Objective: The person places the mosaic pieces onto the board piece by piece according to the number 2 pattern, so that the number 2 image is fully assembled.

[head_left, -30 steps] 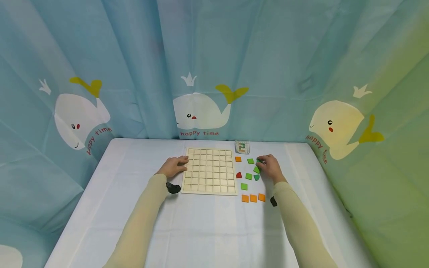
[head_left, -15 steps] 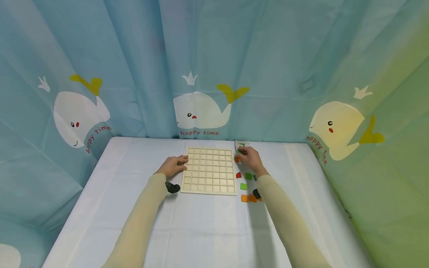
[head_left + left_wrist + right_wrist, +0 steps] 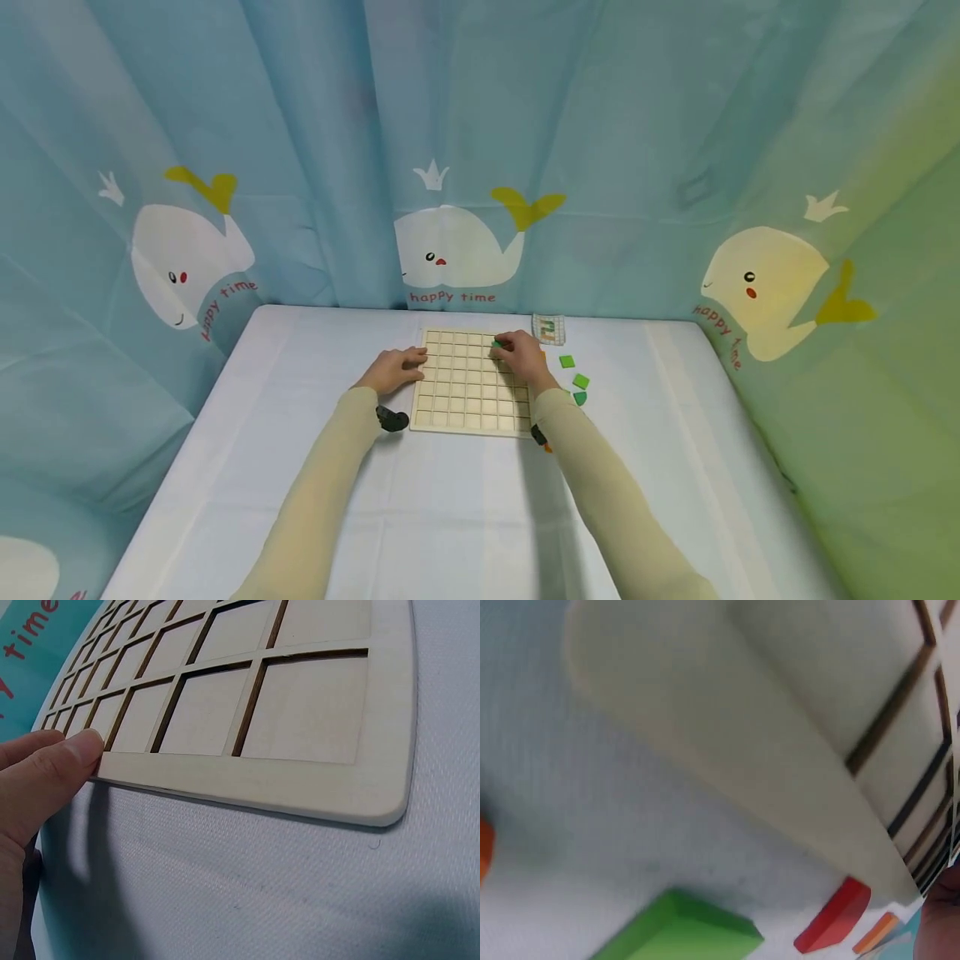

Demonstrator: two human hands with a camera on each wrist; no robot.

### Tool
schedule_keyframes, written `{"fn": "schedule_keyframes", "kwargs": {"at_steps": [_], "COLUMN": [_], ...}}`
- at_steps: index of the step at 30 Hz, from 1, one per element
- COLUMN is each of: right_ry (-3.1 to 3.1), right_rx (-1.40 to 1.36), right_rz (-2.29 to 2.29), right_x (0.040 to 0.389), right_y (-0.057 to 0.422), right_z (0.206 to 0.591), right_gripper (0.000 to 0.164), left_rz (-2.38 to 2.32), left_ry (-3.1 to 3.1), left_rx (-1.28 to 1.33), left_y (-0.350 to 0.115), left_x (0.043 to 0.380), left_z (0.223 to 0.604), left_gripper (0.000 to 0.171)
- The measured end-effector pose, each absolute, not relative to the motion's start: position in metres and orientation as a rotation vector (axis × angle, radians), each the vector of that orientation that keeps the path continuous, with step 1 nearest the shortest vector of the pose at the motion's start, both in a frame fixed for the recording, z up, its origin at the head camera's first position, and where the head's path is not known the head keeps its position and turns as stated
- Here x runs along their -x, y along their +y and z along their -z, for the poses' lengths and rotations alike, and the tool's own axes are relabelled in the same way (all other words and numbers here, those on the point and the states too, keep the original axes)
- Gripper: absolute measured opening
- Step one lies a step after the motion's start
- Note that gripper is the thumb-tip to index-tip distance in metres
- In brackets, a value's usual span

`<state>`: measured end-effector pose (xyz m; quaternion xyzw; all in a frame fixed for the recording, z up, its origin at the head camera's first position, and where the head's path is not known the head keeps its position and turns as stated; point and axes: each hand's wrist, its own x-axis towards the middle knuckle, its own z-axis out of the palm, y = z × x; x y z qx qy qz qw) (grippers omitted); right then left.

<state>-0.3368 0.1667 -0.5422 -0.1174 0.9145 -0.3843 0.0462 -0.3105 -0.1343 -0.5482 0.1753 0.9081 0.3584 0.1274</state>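
Note:
A pale wooden board [image 3: 459, 385] with a grid of square recesses lies flat on the table, its cells bare where they show. My left hand [image 3: 392, 372] rests at its left edge; in the left wrist view the thumb [image 3: 84, 746] lies on the board's rim [image 3: 247, 784]. Over the upper right cells, my right hand [image 3: 522, 357] pinches a small dark green tile [image 3: 497, 344], mostly covered by the fingers. Only a bit of that hand [image 3: 939, 922] shows at the edge of the right wrist view.
Right of the board lie light green tiles [image 3: 567, 362], a dark green rounded tile [image 3: 580, 398], a red piece [image 3: 834, 919] and orange tiles [image 3: 876, 932], partly hidden by the right arm. A printed pattern card [image 3: 548, 329] lies at the back edge, before a whale-print curtain [image 3: 615, 250].
My right hand has taken the dark green tile from among the loose pieces and carried it left, past the card, to above the board. The left hand has stayed at the board's edge.

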Motion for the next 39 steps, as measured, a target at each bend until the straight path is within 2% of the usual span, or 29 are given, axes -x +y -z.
{"fn": "schedule_keyframes", "kwargs": {"at_steps": [13,29,39], "right_ry": [2.857,2.786,2.836], "right_rx": [0.514,0.347,0.155], "right_rz": [0.984,1.096,1.304], "right_x": [0.337,0.333,0.331], "right_y": [0.157,0.157,0.203], "right_z": [0.543,0.539,0.533], "right_gripper": [0.032,0.033,0.041], "left_rz": [-1.071,-1.059,-1.057], "left_ry": [2.623,2.638,2.644], "left_rx": [-0.46,-0.446,-0.471], "left_y": [-0.132,-0.131,-0.131], "left_x": [0.314,0.313,0.311], "left_z": [0.551,0.553,0.549], "left_gripper": [0.048,0.047,0.047]}}
